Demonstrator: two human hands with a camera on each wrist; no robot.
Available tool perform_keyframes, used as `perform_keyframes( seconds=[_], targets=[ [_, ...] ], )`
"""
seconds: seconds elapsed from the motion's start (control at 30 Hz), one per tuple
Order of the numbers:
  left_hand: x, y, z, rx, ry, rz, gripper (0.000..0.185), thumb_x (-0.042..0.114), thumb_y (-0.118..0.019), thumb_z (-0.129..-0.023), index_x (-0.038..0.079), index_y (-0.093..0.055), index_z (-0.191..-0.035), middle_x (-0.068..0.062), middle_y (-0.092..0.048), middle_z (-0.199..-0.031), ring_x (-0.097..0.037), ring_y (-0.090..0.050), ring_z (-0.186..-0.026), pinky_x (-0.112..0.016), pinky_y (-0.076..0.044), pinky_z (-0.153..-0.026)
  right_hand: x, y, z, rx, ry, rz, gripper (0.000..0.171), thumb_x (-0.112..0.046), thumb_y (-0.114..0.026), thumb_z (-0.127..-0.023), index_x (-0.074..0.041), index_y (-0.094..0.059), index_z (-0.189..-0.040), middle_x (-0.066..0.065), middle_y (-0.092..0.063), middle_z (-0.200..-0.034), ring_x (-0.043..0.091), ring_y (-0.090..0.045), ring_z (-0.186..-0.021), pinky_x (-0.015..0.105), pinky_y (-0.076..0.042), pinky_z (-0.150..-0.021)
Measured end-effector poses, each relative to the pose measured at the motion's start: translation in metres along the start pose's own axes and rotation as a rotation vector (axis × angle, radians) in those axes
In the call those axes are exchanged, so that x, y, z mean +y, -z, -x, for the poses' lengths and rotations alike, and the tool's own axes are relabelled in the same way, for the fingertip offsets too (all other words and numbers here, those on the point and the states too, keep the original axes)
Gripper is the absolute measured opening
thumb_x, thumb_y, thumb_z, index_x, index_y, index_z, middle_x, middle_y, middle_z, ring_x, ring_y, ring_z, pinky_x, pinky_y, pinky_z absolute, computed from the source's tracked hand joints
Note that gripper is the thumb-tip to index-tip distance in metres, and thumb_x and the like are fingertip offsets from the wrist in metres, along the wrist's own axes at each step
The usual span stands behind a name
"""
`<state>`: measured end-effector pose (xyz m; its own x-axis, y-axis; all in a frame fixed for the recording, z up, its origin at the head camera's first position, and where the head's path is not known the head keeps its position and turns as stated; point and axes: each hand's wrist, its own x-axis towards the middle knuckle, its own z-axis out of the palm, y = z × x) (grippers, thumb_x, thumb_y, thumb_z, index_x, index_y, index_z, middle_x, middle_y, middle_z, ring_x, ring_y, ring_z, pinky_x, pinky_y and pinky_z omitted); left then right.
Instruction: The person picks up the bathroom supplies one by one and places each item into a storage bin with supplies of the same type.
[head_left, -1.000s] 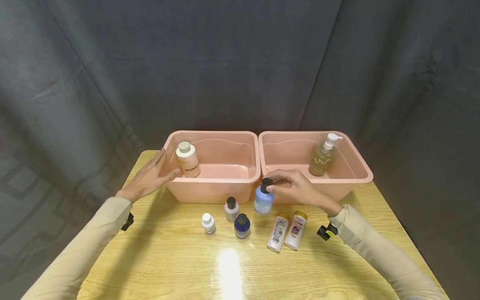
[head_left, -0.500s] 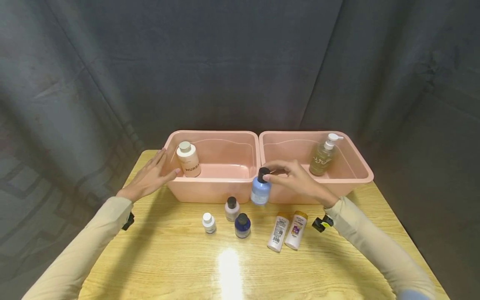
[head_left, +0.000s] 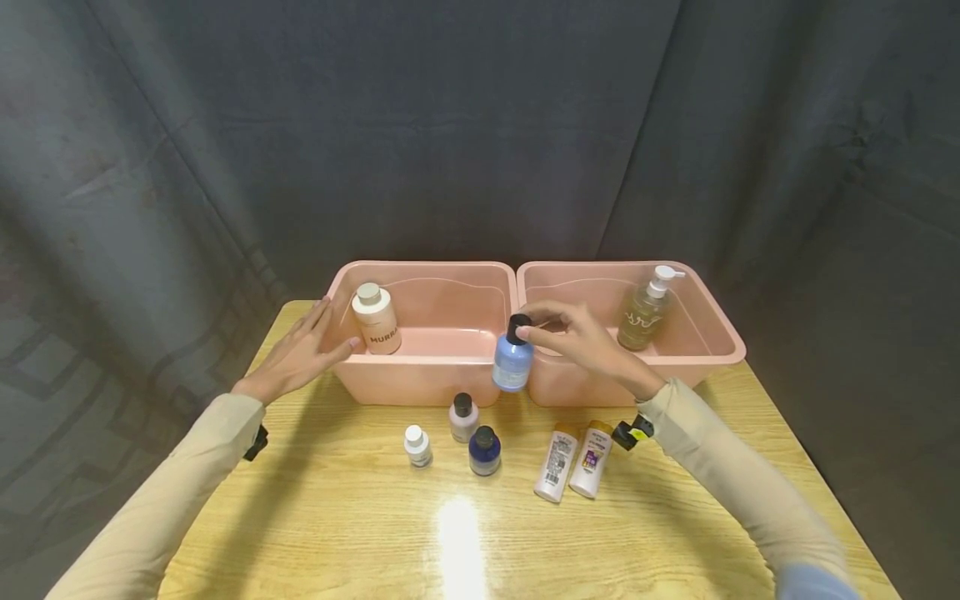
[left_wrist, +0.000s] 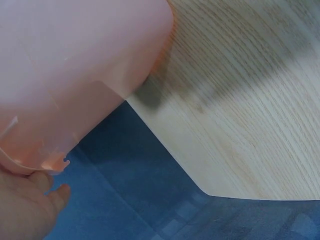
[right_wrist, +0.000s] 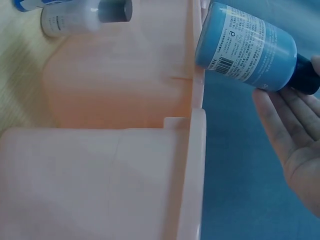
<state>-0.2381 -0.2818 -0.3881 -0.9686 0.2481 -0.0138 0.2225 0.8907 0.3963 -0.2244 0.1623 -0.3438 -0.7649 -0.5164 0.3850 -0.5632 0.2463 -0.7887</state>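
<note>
My right hand (head_left: pixel 576 337) pinches the black cap of a light-blue bottle (head_left: pixel 513 364) and holds it upright in the air, in front of where the two pink bins meet. In the right wrist view the same blue bottle (right_wrist: pixel 247 47) shows a printed label and barcode, beside the bin rims. My left hand (head_left: pixel 300 354) rests on the left rim of the left pink bin (head_left: pixel 420 379), its fingers extended. A white bottle (head_left: pixel 377 321) stands inside that bin near the hand. In the left wrist view, part of the left hand (left_wrist: pixel 25 205) touches the bin's edge.
The right pink bin (head_left: pixel 697 362) holds a green pump bottle (head_left: pixel 641 319). On the table stand a small white bottle (head_left: pixel 417 447), a pale black-capped bottle (head_left: pixel 463 419) and a dark-blue bottle (head_left: pixel 484 452). Two gold-capped bottles (head_left: pixel 557 467) lie to their right.
My right hand has raised the light-blue bottle and shifted it left, from near the table up to the height of the bins' front rims. The left hand has stayed in place.
</note>
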Motion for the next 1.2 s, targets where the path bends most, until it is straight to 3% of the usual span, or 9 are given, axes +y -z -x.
perform_keyframes(
  seconds=[0.13, 0.4, 0.73, 1.0, 1.2],
  targets=[
    [0.001, 0.001, 0.001, -0.003, 0.006, 0.004, 0.092, 0.065, -0.043, -0.096, 0.012, -0.002, -0.159, -0.005, 0.009, -0.165, -0.045, -0.003, -0.147, -0.069, -0.013, -0.111, -0.005, -0.001, -0.006, 0.009, -0.019, 0.021, 0.026, -0.004, -0.069, -0.092, 0.000, -0.069, -0.118, 0.009, -0.072, -0.105, 0.018, -0.067, -0.094, 0.029, -0.054, -0.083],
    [0.001, 0.001, 0.001, -0.002, 0.005, 0.000, 0.093, 0.067, -0.042, -0.096, 0.011, -0.001, -0.159, -0.005, 0.008, -0.165, -0.046, -0.003, -0.147, -0.070, -0.014, -0.110, -0.029, -0.001, -0.016, 0.013, -0.015, 0.016, 0.025, 0.007, -0.066, -0.091, 0.011, -0.065, -0.116, 0.020, -0.070, -0.103, 0.018, -0.066, -0.091, 0.029, -0.055, -0.083],
    [0.000, 0.001, 0.001, -0.004, 0.006, -0.001, 0.094, 0.067, -0.041, -0.095, 0.011, 0.000, -0.159, -0.007, 0.009, -0.165, -0.047, -0.003, -0.147, -0.070, -0.013, -0.110, -0.008, 0.000, -0.027, 0.019, -0.023, 0.023, 0.027, -0.007, -0.069, -0.093, -0.001, -0.068, -0.120, 0.009, -0.071, -0.104, 0.019, -0.066, -0.094, 0.029, -0.054, -0.086],
    [-0.001, 0.001, 0.001, 0.004, 0.004, -0.002, 0.093, 0.066, -0.043, -0.096, 0.012, -0.001, -0.159, -0.005, 0.008, -0.165, -0.045, -0.003, -0.147, -0.069, -0.014, -0.111, -0.009, -0.002, -0.036, 0.028, -0.018, 0.036, 0.028, -0.017, -0.070, -0.094, -0.003, -0.069, -0.118, 0.006, -0.070, -0.105, 0.020, -0.066, -0.097, 0.033, -0.054, -0.087],
    [0.000, 0.000, 0.000, 0.004, -0.005, -0.005, 0.092, 0.065, -0.043, -0.096, 0.014, 0.000, -0.160, -0.006, 0.008, -0.165, -0.046, -0.003, -0.147, -0.070, -0.013, -0.110, -0.006, -0.002, -0.039, 0.029, -0.047, 0.063, 0.029, -0.014, -0.070, -0.094, -0.002, -0.068, -0.120, 0.009, -0.068, -0.107, 0.022, -0.065, -0.099, 0.037, -0.053, -0.090]
  ],
)
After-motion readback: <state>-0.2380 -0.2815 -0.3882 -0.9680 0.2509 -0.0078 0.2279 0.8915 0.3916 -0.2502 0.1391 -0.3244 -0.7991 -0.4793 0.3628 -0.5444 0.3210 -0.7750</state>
